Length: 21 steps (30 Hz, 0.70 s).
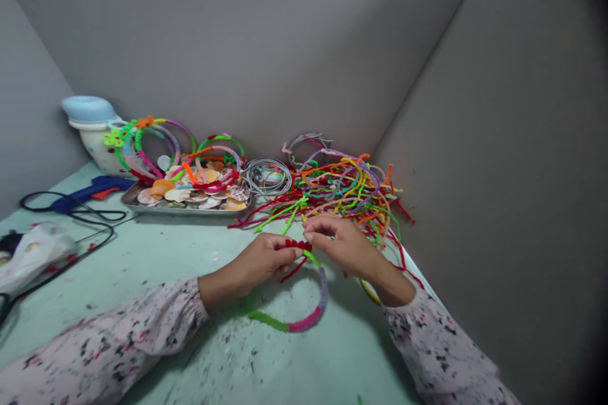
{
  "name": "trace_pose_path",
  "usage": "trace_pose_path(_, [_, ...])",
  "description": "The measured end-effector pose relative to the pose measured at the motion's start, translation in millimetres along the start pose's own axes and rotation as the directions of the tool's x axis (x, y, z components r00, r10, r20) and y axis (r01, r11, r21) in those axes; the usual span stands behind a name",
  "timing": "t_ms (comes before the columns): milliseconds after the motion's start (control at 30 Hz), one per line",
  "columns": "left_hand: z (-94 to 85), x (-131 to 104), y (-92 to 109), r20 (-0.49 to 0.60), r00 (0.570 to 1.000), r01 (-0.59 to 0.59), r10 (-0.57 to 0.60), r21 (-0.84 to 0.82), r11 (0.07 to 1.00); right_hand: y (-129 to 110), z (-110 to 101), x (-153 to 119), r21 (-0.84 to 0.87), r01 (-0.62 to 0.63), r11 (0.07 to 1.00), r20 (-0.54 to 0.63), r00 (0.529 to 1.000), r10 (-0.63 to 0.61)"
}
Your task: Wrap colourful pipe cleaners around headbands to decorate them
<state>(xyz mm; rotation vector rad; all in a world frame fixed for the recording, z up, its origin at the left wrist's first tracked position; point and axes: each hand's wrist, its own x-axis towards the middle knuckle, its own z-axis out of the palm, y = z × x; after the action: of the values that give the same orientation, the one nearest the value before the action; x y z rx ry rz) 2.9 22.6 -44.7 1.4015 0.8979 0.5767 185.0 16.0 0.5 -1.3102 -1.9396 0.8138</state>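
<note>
Two bare hands came together over the table (204, 354); the left hand (263, 261) had its thumb and fingers clamped on a colourful ring (306, 321), at the red trim (298, 244) along its top; the right hand (344, 248) was bent at the other end of that trim, thumb and fingertips close together, though whether they gripped it I could not tell; the ring curved below both hands, in green, pink and purple, nearer the table's right edge than its left; a red strip (293, 271) slanted down beside the left thumb; behind, a heap of fuzzy sticks (346, 186) spread toward the back right corner; a wire coil (267, 177) stood between it and a metal tray (190, 211) of shells (178, 194); a blue-lidded jar (99, 145) stood by the back left corner.
</note>
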Motion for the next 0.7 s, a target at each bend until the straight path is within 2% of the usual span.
trace_pose_path(200, [0.4, 1, 0, -0.007, 1.0, -0.008, 0.008, -0.018, 1.0, 5, 9, -1, 0.002, 0.021, 1.0, 0.021, 1.0, -0.021])
trace_pose_path(367, [-1.5, 1, 1, -0.053, 0.998, 0.036, -0.04, -0.076, 0.996, 3, 2, -1, 0.112, -0.158, 0.981, 0.064, 0.986, 0.151])
trace_pose_path(600, [-3.3, 0, 1, -0.069, 0.995, 0.063, -0.074, -0.149, 0.987, 2, -1, -1, 0.145, -0.181, 0.973, 0.151, 0.976, 0.159])
trace_pose_path(700, [-3.3, 0, 2, -0.062, 0.996, 0.049, -0.06, -0.168, 0.985, -1, 1, -2, 0.116, -0.209, 0.971, 0.129, 0.972, 0.194])
